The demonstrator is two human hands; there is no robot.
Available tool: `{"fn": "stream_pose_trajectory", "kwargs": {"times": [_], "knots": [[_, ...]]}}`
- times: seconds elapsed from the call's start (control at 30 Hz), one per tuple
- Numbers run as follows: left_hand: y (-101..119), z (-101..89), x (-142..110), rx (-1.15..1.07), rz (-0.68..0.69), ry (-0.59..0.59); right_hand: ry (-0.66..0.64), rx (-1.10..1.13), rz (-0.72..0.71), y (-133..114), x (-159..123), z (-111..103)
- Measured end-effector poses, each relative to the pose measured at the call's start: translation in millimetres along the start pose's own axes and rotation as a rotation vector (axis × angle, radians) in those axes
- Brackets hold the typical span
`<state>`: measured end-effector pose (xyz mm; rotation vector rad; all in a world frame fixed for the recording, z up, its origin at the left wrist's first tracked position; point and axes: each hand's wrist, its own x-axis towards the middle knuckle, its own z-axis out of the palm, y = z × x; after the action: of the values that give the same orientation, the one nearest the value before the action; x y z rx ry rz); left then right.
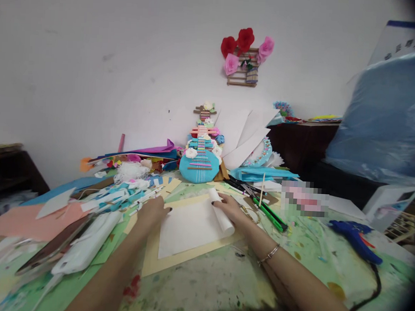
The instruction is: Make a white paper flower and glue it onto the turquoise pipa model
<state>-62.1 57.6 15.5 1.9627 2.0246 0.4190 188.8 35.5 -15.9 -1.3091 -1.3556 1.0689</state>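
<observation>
A white sheet of paper [186, 226] lies on a larger cream sheet [153, 264] in front of me. Along its right side stands a white paper roll [221, 214], slanting toward me; whether roll and sheet are one piece I cannot tell. My right hand [233, 209] is closed over the roll, thumb on its near face. At the sheet's upper left corner, my left hand [154, 211] has its fingers bent together on the paper's edge, fingertips partly hidden. Just right of my right hand lie scissors [251, 212] and a green utility knife [270, 214].
A blue glue gun [356, 235] with a black cord lies at right. On the left are a white power bank-like device [90, 242], a phone-like slab [53, 245] and paper scraps [117, 195]. A decorated blue lute-shaped craft [200, 166] leans on the wall behind.
</observation>
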Motion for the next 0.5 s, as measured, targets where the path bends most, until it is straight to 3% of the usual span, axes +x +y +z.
{"fn": "stream_pose_trajectory", "kwargs": {"times": [0.1, 0.2, 0.33, 0.5], "knots": [[17.1, 23.3, -8.4, 0.045, 0.180, 0.141, 0.037, -0.053, 0.012, 3.2, 2.1, 2.2], [30.1, 55.0, -21.2, 0.161, 0.484, 0.013, 0.058, -0.116, -0.009, 4.6, 3.2, 2.5], [32.5, 79.5, -31.0, 0.280, 0.491, -0.065, 0.087, -0.247, -0.053, 3.5, 3.9, 3.3], [30.6, 78.4, -30.0, 0.299, 0.478, -0.066, 0.157, -0.448, -0.086, 2.3, 4.2, 10.0]]}}
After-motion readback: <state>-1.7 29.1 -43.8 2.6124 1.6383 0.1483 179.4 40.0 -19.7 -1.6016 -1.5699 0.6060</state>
